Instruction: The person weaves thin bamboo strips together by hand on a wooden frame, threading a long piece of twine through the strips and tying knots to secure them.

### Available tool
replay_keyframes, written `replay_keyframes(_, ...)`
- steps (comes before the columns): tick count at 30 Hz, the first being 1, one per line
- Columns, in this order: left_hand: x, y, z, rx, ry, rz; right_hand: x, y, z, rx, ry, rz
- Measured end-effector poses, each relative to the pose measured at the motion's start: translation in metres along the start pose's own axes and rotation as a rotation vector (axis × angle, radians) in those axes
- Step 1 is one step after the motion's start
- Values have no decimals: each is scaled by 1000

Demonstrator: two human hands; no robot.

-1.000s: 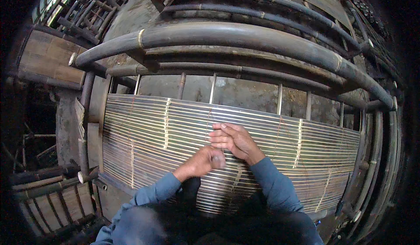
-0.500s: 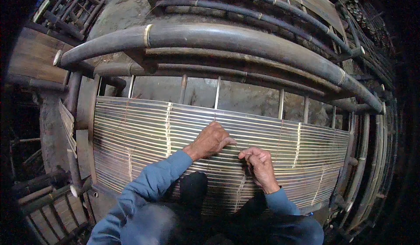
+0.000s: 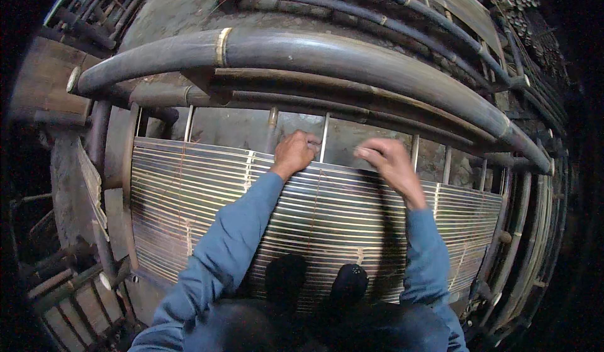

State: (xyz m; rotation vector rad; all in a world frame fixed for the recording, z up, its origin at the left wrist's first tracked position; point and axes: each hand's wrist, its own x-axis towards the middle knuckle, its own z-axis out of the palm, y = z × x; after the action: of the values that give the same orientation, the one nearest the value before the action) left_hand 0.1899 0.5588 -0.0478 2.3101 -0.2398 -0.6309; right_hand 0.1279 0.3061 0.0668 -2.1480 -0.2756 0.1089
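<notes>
A panel of thin bamboo slats (image 3: 207, 195) lies across a dark bamboo frame in front of me. My left hand (image 3: 296, 152) is over its far edge, fingers curled together beside a light upright strip (image 3: 325, 139). To its right, above the same edge, my right hand (image 3: 387, 158) is raised with thumb and fingers pinched, slightly blurred. Whatever either hand grips is too thin or hidden to make out. A reddish thread (image 3: 314, 207) crosses the slats between my forearms, and another thread (image 3: 180, 182) runs at the left.
A thick dark bamboo pole (image 3: 352, 61) spans the frame beyond my hands. My dark-covered feet (image 3: 348, 284) rest on the slats. Another bamboo frame (image 3: 377, 15) stands at the back, a wooden board (image 3: 53, 78) at far left, and bamboo poles (image 3: 528, 226) line the right side.
Both hands have moved away from me, from the middle of the slats to their far edge. The right hand has risen and is farther from the left one.
</notes>
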Motion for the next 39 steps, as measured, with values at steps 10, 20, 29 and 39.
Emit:
replay_keyframes(10,6,6,2,126,-55,-134,57,88,103,541,-370,392)
replay_keyframes(20,-63,46,-34,-570,212,19,18,21,54,1229,-102,470)
replay_keyframes(29,-84,50,0,-376,245,297,-70,-31,86,193,228,149)
replay_keyframes(39,-122,78,46,-47,126,616,-136,-30,30,1245,370,357)
